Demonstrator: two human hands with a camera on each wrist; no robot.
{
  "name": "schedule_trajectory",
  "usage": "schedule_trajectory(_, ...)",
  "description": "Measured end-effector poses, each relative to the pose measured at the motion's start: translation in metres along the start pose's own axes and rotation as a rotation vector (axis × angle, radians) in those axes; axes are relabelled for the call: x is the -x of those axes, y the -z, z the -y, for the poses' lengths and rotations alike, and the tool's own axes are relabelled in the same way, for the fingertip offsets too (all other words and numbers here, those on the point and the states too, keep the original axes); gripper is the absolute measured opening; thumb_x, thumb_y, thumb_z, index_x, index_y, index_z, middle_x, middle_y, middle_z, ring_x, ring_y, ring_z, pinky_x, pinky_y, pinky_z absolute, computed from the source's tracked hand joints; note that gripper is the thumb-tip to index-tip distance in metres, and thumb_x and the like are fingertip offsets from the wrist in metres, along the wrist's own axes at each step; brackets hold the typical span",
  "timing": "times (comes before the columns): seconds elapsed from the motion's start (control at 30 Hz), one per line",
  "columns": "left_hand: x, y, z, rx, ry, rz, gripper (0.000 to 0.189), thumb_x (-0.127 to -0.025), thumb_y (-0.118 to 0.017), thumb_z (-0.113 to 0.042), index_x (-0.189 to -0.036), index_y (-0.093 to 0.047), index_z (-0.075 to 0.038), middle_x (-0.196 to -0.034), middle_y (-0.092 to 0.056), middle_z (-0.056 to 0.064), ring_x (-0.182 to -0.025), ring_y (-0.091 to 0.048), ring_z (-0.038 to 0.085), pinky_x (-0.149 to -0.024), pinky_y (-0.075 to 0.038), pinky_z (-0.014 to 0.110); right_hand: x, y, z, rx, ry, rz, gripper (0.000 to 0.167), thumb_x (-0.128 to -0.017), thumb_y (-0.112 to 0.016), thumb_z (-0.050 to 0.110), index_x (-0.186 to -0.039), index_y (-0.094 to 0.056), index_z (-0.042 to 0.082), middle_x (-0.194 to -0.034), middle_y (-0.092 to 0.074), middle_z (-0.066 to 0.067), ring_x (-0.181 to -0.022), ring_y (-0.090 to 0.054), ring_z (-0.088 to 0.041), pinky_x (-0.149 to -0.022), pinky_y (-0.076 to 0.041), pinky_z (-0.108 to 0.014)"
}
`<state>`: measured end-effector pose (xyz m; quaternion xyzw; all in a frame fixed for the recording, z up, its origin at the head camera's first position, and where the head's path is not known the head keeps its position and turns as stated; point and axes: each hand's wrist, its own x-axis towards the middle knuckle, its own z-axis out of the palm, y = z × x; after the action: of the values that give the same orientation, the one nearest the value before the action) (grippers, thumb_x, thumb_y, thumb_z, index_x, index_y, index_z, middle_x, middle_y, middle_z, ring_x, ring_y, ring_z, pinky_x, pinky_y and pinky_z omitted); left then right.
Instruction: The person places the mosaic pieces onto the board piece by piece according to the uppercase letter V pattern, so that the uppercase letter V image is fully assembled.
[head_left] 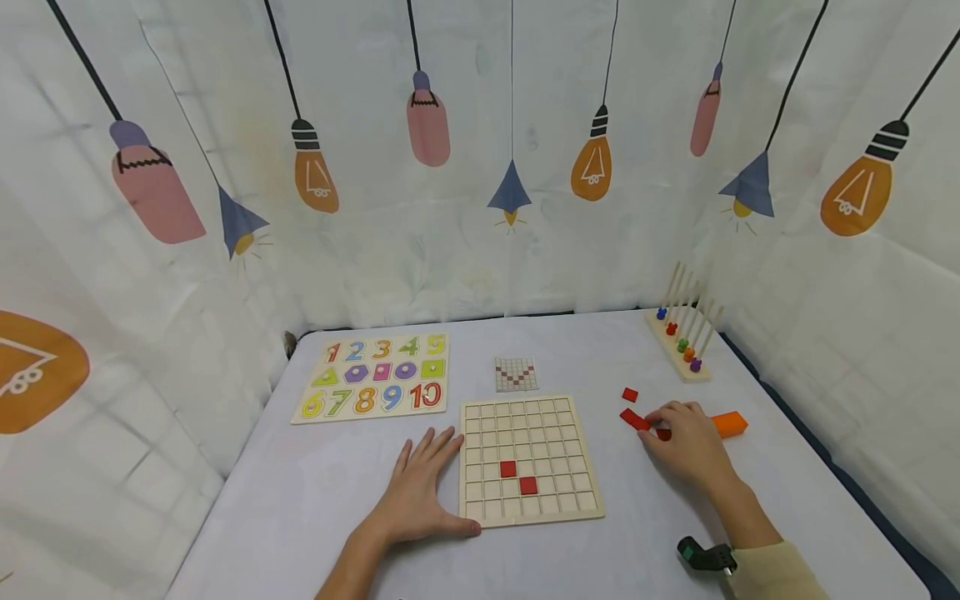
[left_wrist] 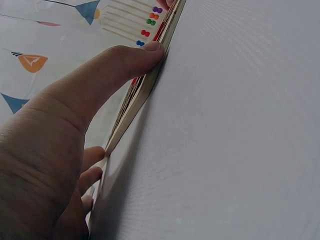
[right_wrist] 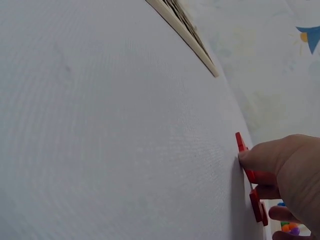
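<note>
A wooden grid board (head_left: 551, 462) lies on the table with two red square tiles in its cells, one tile (head_left: 508, 469) up and left of the other tile (head_left: 528, 485). My left hand (head_left: 420, 492) spreads along the board's left side, thumb (left_wrist: 147, 55) on the near edge and fingertips by the far left corner. To the right of the board, my right hand (head_left: 690, 442) pinches a red tile (head_left: 634, 419) between thumb and fingers, low over the table. Another red tile (head_left: 663, 434) shows under the fingers, and a loose red tile (head_left: 630, 395) lies farther back.
Behind the board lies a small pattern card (head_left: 516, 374). A number and shape board (head_left: 375, 375) sits at the back left. At the back right stands a peg rack (head_left: 686, 346) with colored beads. An orange block (head_left: 729, 424) lies beyond the right hand.
</note>
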<state>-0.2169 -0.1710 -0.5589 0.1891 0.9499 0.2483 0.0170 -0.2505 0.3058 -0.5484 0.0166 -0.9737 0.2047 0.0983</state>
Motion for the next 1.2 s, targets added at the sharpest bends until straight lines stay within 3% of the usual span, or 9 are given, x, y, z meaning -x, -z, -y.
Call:
schedule_trajectory(0.7, 0.0, -0.002, 0.002, -0.003, -0.01, -0.012, 0.144, -0.055, -0.089, -0.092, -0.173, -0.042, -0.024, -0.183, -0.035, 0.002, -0.173, -0.022, 0.039, -0.139, -0.008, 0.072, 0.003, 0.003, 0.002, -0.018, 0.021, -0.032, 0.027, -0.097, -0.085, 0.03, -0.116, -0.084, 0.01, -0.119, -0.078, -0.014, -0.121, -0.061, -0.04, -0.099, -0.061, -0.063)
schedule_trajectory(0.97, 0.0, -0.002, 0.003, 0.003, -0.018, -0.016, 0.145, -0.054, -0.09, -0.091, -0.172, -0.043, -0.022, -0.183, -0.037, 0.003, -0.173, -0.023, 0.04, -0.138, -0.009, 0.073, 0.003, 0.01, 0.02, -0.03, 0.064, -0.05, 0.025, -0.095, -0.087, 0.027, -0.116, -0.085, 0.013, -0.122, -0.079, -0.014, -0.121, -0.062, -0.039, -0.097, -0.062, -0.063)
schedule_trajectory(1.2, 0.0, -0.002, 0.003, -0.002, -0.013, -0.013, 0.145, -0.053, -0.09, -0.091, -0.173, -0.042, -0.024, -0.183, -0.035, 0.001, -0.174, -0.022, 0.038, -0.139, -0.008, 0.072, 0.004, 0.01, 0.036, -0.041, 0.085, -0.029, 0.026, -0.095, -0.086, 0.026, -0.117, -0.084, 0.013, -0.125, -0.078, -0.014, -0.127, -0.061, -0.041, -0.105, -0.056, -0.069)
